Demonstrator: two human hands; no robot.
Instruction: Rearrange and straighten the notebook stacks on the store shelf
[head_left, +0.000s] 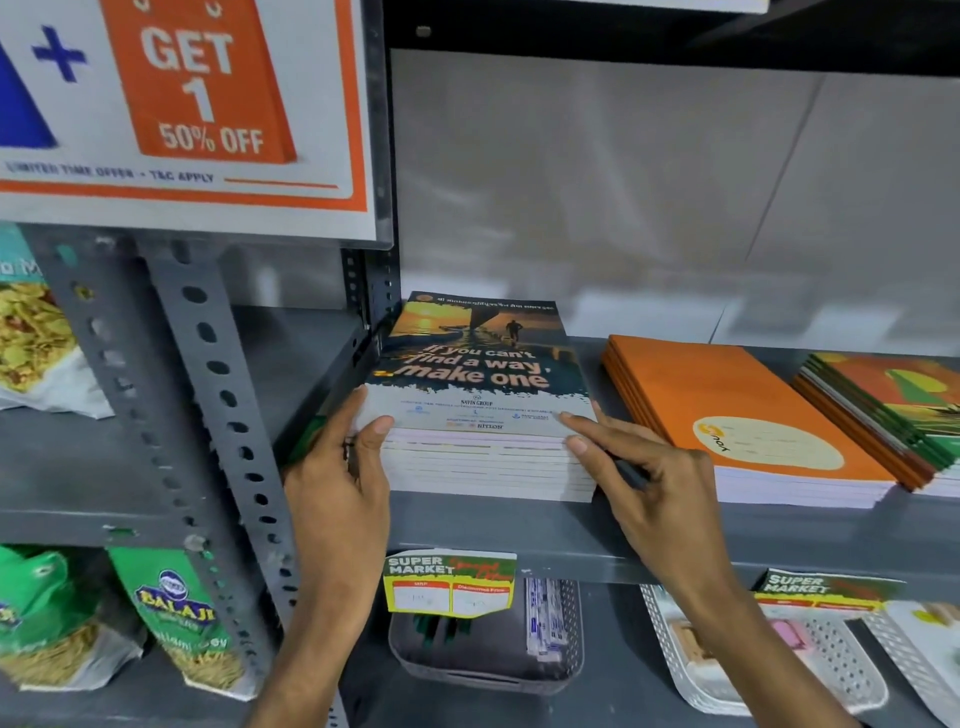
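Observation:
A stack of notebooks (478, 364) with a sunset cover reading "If you can't find a way, make one" lies at the left end of the grey shelf (519, 525). My left hand (337, 467) clasps the stack's front left corner, thumb on the cover. My right hand (639, 467) presses against the stack's front right corner, fingers on the top cover and side. To the right lies an orange notebook stack (727, 405). Beyond it a stack with green and orange covers (893, 405) overlaps the orange stack's right edge.
A perforated grey upright (218, 395) stands left of the stack. A "Get 1 50% off" sign (197, 104) hangs above left. Snack bags (171, 613) fill the left shelves. Price tags (449, 582) hang on the shelf lip above baskets (488, 649) of stationery.

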